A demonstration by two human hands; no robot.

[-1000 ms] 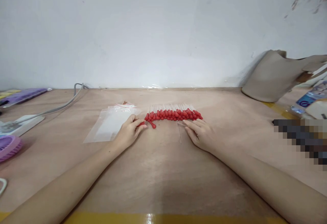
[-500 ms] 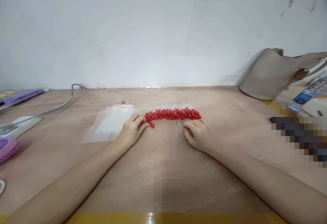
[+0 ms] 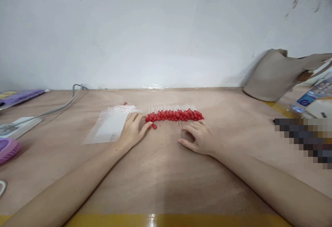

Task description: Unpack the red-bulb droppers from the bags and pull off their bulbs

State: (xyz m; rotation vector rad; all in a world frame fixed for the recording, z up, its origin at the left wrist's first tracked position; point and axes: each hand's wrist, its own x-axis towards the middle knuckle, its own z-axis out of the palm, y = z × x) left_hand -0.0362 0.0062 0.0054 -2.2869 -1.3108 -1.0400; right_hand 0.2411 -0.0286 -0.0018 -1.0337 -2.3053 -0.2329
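Left hand (image 3: 132,130): palm down, thumb parted from the half-curled fingers, no grip visible; thumb tip beside a loose red-headed piece (image 3: 155,126). Whether they touch, cannot tell.
Right hand (image 3: 199,138): palm down, thumb and forefinger well apart, nothing seen gripped; thin clear stems (image 3: 180,129) just beside the fingertips.
Row of red-headed sticks (image 3: 175,115): between and beyond both hands, pale stems pointing to the wall.
Forearms: reaching in from the lower corners.
Surface: brown tabletop (image 3: 145,182), yellow tape (image 3: 109,221) at near edge; clear plastic bag (image 3: 103,130), left.
Room: pale wall (image 3: 155,33); beige bag (image 3: 269,76), right.
Change from half a second ago: right thumb swung away from its fingers; left grasp loosened.
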